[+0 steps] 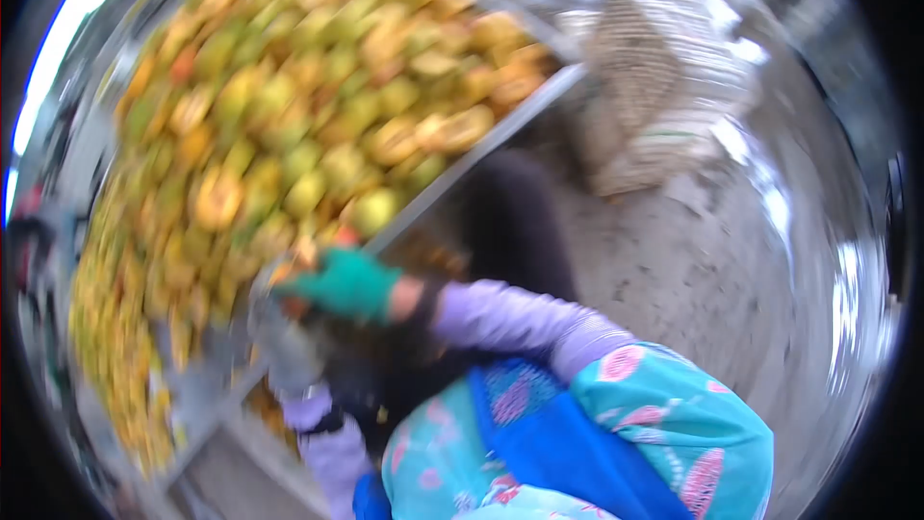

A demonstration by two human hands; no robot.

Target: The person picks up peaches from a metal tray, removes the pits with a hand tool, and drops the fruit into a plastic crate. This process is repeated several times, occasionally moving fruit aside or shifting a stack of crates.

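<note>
My right hand (351, 284), in a green glove, reaches over the near edge of a heap of yellow-green fruit (303, 193). Its fingers are bent, and an orange bit of fruit (284, 273) shows at their tips. Motion blur hides exactly what they grip. Close beside it is my left hand (281, 337) in a greyish glove, so smeared that its fingers cannot be made out. Many fruits in the heap look cut open, such as a fruit with orange flesh (218, 198); others seem whole and round.
A metal rim (481, 150) bounds the heap along its right side. Beyond it, woven sacks (640, 77) lie on the grey floor (664, 260). A metal frame (207, 438) stands at lower left. My dark-clothed knee (515, 217) is close to the rim.
</note>
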